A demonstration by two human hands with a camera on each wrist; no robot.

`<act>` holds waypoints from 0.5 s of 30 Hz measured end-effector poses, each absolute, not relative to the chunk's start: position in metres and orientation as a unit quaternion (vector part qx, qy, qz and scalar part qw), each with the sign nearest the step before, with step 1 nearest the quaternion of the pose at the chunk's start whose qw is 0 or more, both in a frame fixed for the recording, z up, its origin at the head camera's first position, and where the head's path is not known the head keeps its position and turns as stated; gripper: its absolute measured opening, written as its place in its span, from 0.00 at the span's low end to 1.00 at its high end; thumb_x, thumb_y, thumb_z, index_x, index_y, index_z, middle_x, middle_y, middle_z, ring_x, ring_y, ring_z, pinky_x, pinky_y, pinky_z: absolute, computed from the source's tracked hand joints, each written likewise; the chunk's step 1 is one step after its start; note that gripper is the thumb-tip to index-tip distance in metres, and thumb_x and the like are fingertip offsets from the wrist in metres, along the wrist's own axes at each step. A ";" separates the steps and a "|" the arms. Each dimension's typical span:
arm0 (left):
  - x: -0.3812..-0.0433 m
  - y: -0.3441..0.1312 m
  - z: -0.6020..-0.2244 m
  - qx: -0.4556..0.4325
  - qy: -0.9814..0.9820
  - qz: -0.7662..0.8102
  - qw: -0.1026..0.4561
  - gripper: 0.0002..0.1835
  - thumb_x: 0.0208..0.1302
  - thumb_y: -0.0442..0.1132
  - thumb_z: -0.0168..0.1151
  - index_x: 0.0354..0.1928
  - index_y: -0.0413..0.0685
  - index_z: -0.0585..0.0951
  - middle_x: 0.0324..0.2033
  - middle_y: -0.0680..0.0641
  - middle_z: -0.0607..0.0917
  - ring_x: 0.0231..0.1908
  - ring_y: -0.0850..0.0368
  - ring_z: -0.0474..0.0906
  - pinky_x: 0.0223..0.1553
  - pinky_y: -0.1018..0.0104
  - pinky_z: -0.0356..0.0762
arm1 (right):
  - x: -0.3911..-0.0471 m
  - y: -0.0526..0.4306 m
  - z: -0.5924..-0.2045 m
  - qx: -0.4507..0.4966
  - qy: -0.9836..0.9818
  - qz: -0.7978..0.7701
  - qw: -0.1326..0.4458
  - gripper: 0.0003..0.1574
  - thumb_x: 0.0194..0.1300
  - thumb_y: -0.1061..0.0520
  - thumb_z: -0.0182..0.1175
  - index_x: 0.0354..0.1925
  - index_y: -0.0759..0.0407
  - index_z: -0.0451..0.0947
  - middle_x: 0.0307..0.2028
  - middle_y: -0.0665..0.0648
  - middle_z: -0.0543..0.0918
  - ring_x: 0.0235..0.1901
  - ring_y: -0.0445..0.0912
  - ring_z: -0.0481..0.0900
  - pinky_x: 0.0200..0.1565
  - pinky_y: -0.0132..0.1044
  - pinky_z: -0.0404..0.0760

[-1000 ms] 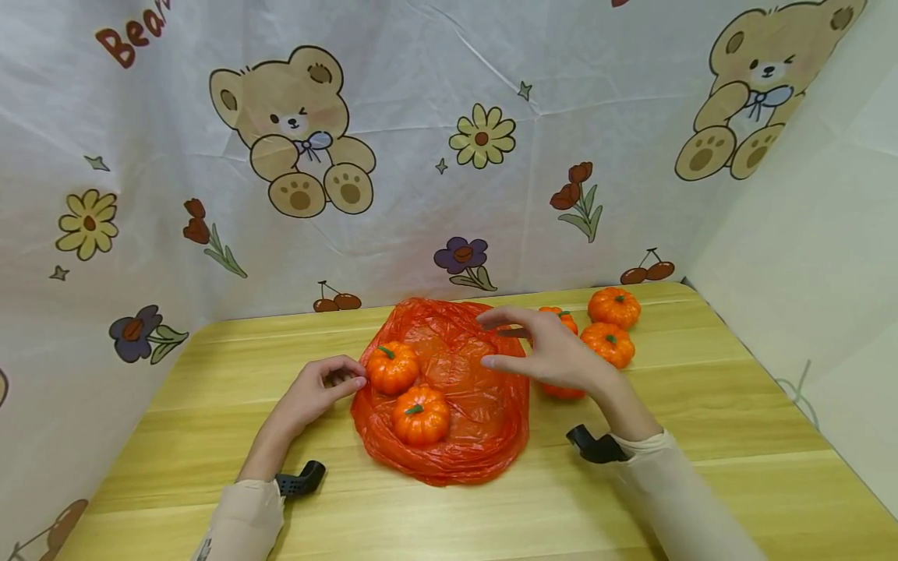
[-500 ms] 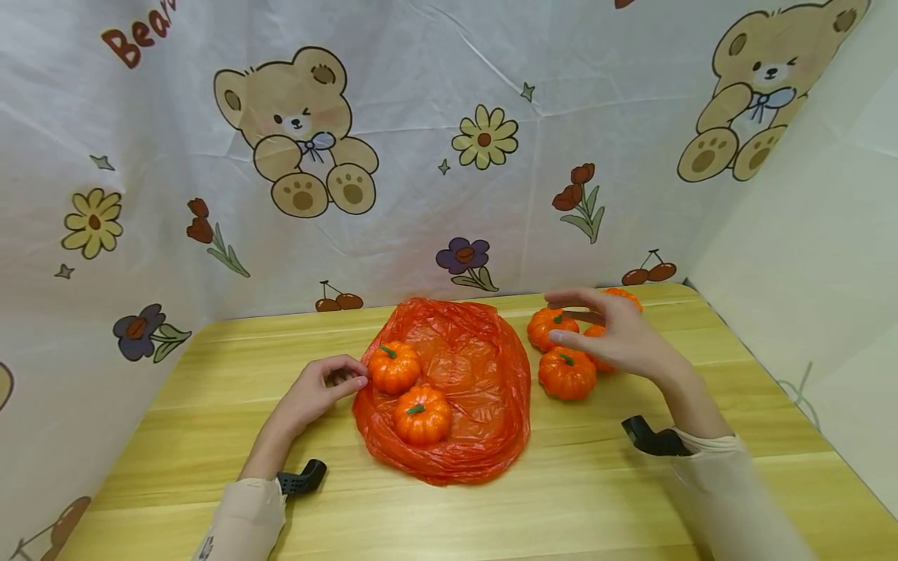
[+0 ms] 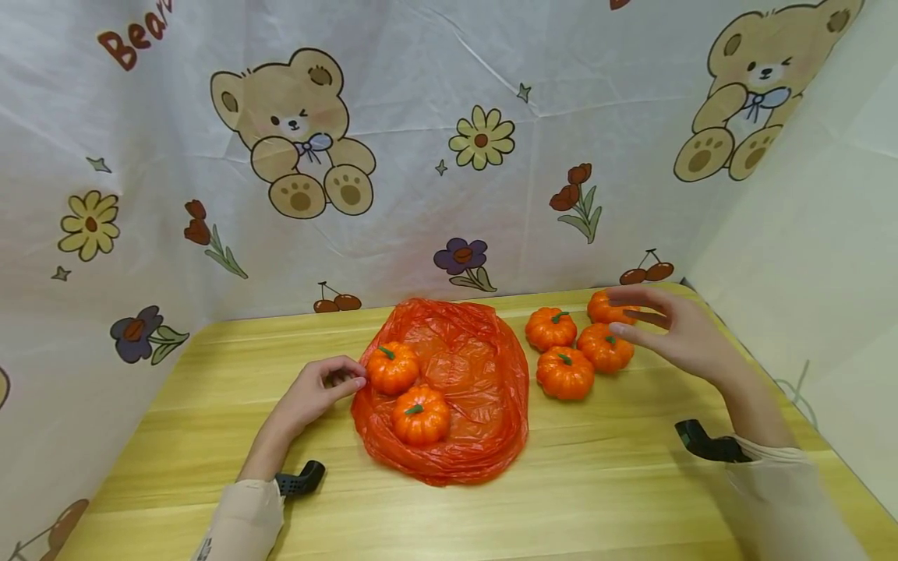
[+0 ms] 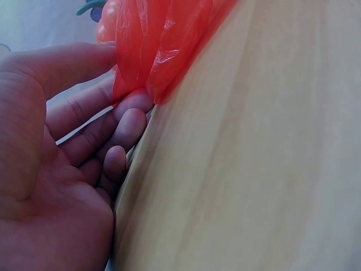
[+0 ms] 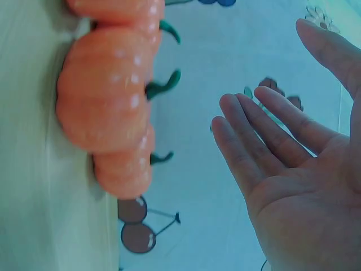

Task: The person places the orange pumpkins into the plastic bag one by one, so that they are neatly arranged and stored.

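Observation:
A red plastic bag [image 3: 484, 405] lies spread on the table with its rim bunched around. Two small orange pumpkins with green stems sit on its left part, a rear one [image 3: 394, 369] and a front one [image 3: 421, 417]. My left hand [image 3: 313, 395] pinches the bag's left edge; thumb and fingers meet the red film [image 4: 163, 53] in the left wrist view. Several more pumpkins [image 3: 564, 374] stand clustered right of the bag. Over the cluster's right side hovers my right hand [image 3: 684, 339], fingers extended and holding nothing. It partly covers the back right pumpkin [image 3: 602, 308].
The wooden table [image 3: 421, 522] ends at the back against a white cloth [image 3: 400, 202] printed with bears and flowers. A pale wall [image 3: 807, 257] borders the right side. Black wrist mounts [image 3: 302, 478] sit at both sleeves.
My right hand has travelled right, from above the bag's right part to the pumpkin cluster's right side, uncovering the nearer pumpkins. The left hand stays at the bag's edge.

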State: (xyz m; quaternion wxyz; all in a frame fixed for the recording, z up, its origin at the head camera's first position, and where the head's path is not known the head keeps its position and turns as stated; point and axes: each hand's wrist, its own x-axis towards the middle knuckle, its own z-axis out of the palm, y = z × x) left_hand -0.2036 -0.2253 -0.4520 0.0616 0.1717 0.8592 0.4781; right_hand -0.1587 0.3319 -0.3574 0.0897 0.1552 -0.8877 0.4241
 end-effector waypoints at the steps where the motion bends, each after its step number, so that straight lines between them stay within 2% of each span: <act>1: -0.204 -0.225 -0.452 0.171 0.859 0.479 0.061 0.08 0.71 0.42 0.71 0.47 0.47 0.88 0.41 0.46 0.88 0.35 0.54 0.75 0.36 0.69 0.73 | -0.158 0.335 -0.358 0.155 -0.887 0.424 0.093 0.27 0.71 0.57 0.70 0.66 0.49 0.79 0.62 0.50 0.82 0.59 0.36 0.80 0.57 0.17 0.74; 7: -0.206 -0.226 -0.453 0.170 0.860 0.477 0.059 0.08 0.71 0.42 0.71 0.47 0.49 0.88 0.39 0.49 0.88 0.34 0.55 0.75 0.36 0.68 0.74 | -0.158 0.348 -0.361 0.150 -0.884 0.431 0.102 0.27 0.71 0.59 0.69 0.66 0.56 0.78 0.63 0.60 0.81 0.57 0.34 0.81 0.56 0.18 0.76; 15: -0.206 -0.227 -0.454 0.175 0.861 0.473 0.059 0.07 0.71 0.41 0.70 0.47 0.49 0.88 0.41 0.48 0.89 0.34 0.55 0.76 0.36 0.68 0.74 | -0.164 0.356 -0.374 0.147 -0.888 0.427 0.083 0.29 0.70 0.58 0.71 0.67 0.61 0.77 0.62 0.62 0.81 0.57 0.30 0.81 0.55 0.19 0.77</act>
